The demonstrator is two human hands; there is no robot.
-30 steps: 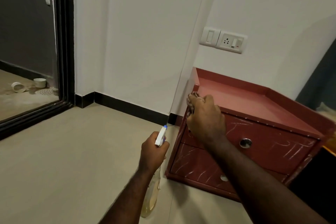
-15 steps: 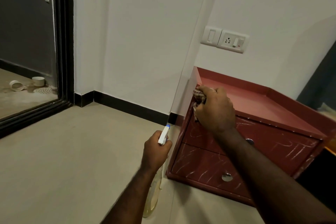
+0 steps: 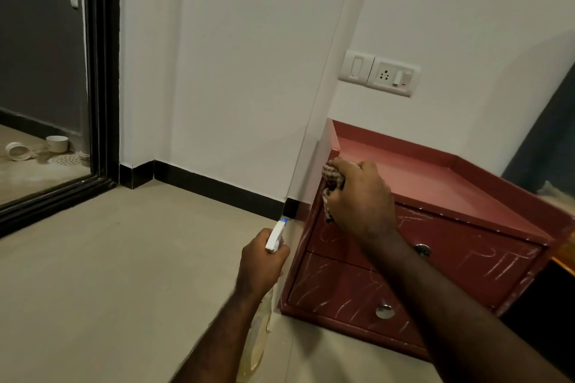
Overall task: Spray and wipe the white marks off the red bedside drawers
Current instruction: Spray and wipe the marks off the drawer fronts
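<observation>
The red bedside drawers (image 3: 460, 261) stand in the corner at the right, two drawers with round metal pulls and white scribbled marks over both fronts. My right hand (image 3: 361, 199) grips a checked cloth (image 3: 332, 176) and presses it against the top left corner of the upper drawer front. My left hand (image 3: 259, 261) holds a spray bottle (image 3: 275, 238) by its white trigger head, lower and to the left of the drawers; the clear bottle body with yellowish liquid hangs below my wrist.
A white wall edge (image 3: 311, 149) juts out just left of the drawers. A switch and socket plate (image 3: 379, 73) sits on the wall above them. A black-framed doorway (image 3: 102, 71) opens at the far left onto another floor with small white pots (image 3: 57, 143). Beige floor tiles lie in front.
My right hand with the cloth has moved a little to the right and up along the top left of the drawers. The left hand with the bottle has stayed about where it was.
</observation>
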